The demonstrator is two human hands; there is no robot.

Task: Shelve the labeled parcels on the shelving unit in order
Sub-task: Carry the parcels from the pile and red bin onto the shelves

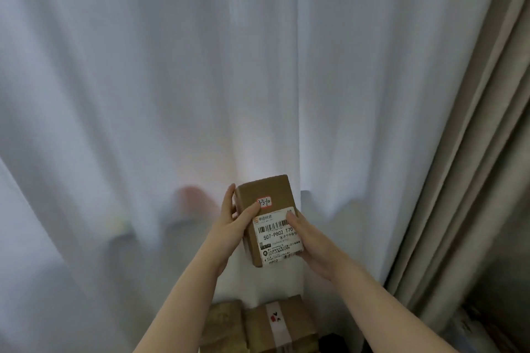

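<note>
Left hand [232,223] and right hand [312,241] clasp one parcel [266,189], label [278,235] up; two boxes [275,327] wait below. I see nothing shelved: I judge the task barely begun.

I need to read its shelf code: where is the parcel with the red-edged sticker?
Head view, lower centre: the parcel is held between the left hand and right hand, before the white curtain, above two boxes.

A single wide-angle camera, worn on the head, looks forward and slightly down along both outstretched forearms, squarely facing a white curtain [172,71] at close range; the held parcel [266,190] sits low of centre, stacked parcels [258,327] at the bottom edge.
</note>
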